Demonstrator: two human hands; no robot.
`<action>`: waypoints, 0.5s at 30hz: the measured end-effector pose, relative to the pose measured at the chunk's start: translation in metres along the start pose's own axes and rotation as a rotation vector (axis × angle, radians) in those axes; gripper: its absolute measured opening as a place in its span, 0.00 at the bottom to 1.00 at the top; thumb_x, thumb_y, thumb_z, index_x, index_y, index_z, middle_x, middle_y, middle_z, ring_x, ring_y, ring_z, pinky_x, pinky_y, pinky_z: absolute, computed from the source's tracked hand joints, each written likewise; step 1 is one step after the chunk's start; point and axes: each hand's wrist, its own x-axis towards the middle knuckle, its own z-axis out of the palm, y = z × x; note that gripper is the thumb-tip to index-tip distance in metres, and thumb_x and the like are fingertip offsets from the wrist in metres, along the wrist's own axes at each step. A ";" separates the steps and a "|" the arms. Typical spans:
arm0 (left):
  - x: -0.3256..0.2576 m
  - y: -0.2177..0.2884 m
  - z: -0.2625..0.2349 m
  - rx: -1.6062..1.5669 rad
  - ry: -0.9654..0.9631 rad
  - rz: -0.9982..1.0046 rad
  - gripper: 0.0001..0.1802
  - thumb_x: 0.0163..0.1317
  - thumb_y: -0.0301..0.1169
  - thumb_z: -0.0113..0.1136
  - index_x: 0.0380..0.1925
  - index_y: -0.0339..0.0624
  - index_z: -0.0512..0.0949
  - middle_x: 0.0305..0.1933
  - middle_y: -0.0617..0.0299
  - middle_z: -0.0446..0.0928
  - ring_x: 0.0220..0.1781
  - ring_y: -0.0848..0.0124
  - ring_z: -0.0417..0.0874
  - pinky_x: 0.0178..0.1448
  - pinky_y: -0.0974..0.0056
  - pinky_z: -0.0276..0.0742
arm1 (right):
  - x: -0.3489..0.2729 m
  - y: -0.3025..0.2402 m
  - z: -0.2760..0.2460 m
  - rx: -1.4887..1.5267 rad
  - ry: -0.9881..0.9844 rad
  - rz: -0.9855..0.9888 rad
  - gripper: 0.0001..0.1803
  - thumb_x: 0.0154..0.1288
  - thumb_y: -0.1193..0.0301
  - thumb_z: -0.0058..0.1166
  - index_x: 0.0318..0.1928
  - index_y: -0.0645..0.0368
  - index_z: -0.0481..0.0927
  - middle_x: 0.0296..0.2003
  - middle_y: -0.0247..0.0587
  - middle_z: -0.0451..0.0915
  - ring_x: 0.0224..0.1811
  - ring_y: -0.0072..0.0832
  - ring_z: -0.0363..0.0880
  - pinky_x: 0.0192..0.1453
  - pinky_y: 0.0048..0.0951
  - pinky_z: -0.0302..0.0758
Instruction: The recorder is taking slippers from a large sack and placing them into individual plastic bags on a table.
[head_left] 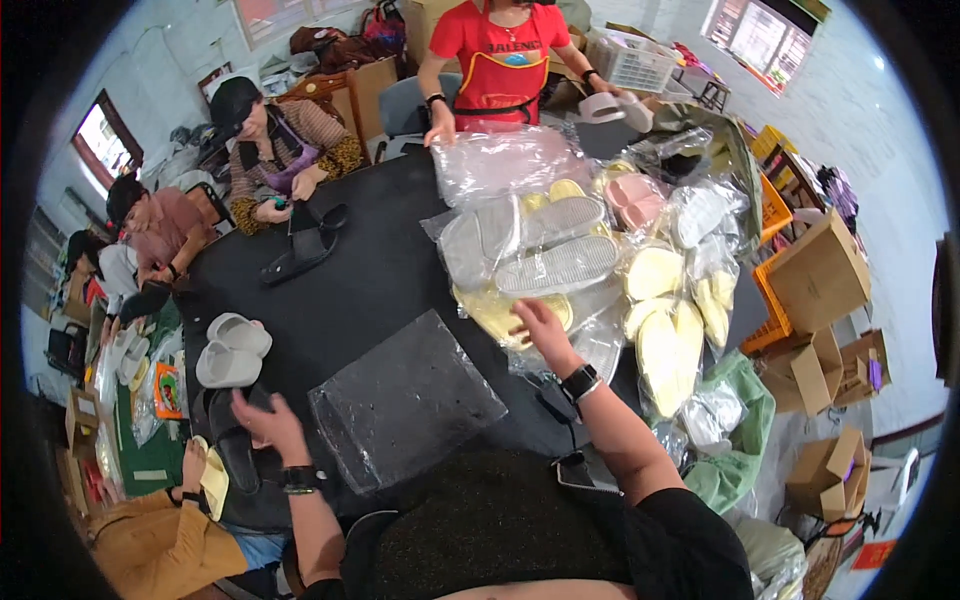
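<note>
Pale walls [868, 150] enclose a crowded workroom, and a long black table [370, 280] fills its middle. A pile of bagged slippers [560, 262] covers the table's right side as far as the right edge; a co-worker in red [500, 65] stands at the far edge. Toward the near edge a flat clear bag [405, 400] lies askew, grey slippers [233, 350] sit by the left edge, and a black slipper [235, 455] lies toward the near-left corner. A careless sweep of the left hand [272, 425] could tip that slipper off the edge, while a nudge from the right forearm might send the slick bags sliding. The black slipper is just beside the left hand, whose fingers are spread and grip nothing — contact is unclear. The right hand [550, 335], unclenched and holding nothing visible, is over the pile's near side, close to bagged yellow slippers [495, 315]; the flat bag lies between both hands.
</note>
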 end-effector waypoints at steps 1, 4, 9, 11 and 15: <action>-0.013 0.018 -0.002 0.019 -0.103 0.067 0.36 0.56 0.24 0.58 0.66 0.33 0.59 0.71 0.39 0.57 0.74 0.44 0.53 0.77 0.47 0.47 | 0.010 -0.013 0.008 -0.002 -0.021 -0.003 0.34 0.69 0.49 0.54 0.60 0.68 0.70 0.49 0.48 0.80 0.37 0.28 0.82 0.39 0.27 0.76; -0.056 0.054 -0.002 -0.144 -0.298 0.134 0.30 0.55 0.23 0.58 0.61 0.40 0.68 0.72 0.38 0.52 0.75 0.43 0.51 0.76 0.46 0.49 | 0.047 -0.039 0.032 0.145 -0.130 0.246 0.50 0.59 0.31 0.50 0.63 0.66 0.65 0.57 0.51 0.72 0.44 0.34 0.82 0.47 0.36 0.74; -0.109 0.073 0.008 0.128 -0.712 0.328 0.37 0.52 0.45 0.67 0.62 0.47 0.68 0.73 0.47 0.56 0.75 0.41 0.52 0.70 0.29 0.47 | 0.108 -0.009 0.027 0.236 -0.311 0.207 0.28 0.67 0.46 0.53 0.55 0.55 0.77 0.49 0.37 0.81 0.43 0.30 0.82 0.46 0.29 0.72; -0.134 0.062 0.018 0.164 -0.978 0.391 0.45 0.54 0.55 0.66 0.70 0.53 0.61 0.78 0.50 0.49 0.79 0.42 0.43 0.72 0.26 0.41 | 0.114 -0.007 0.025 0.270 -0.328 0.084 0.20 0.71 0.55 0.51 0.53 0.55 0.79 0.48 0.34 0.82 0.43 0.27 0.82 0.46 0.25 0.72; -0.181 0.020 0.034 0.144 -1.149 0.522 0.43 0.55 0.53 0.66 0.70 0.60 0.62 0.78 0.55 0.50 0.78 0.42 0.46 0.71 0.24 0.42 | 0.103 -0.053 0.042 0.112 -0.199 -0.088 0.16 0.72 0.60 0.51 0.50 0.57 0.82 0.47 0.33 0.83 0.43 0.23 0.81 0.46 0.24 0.73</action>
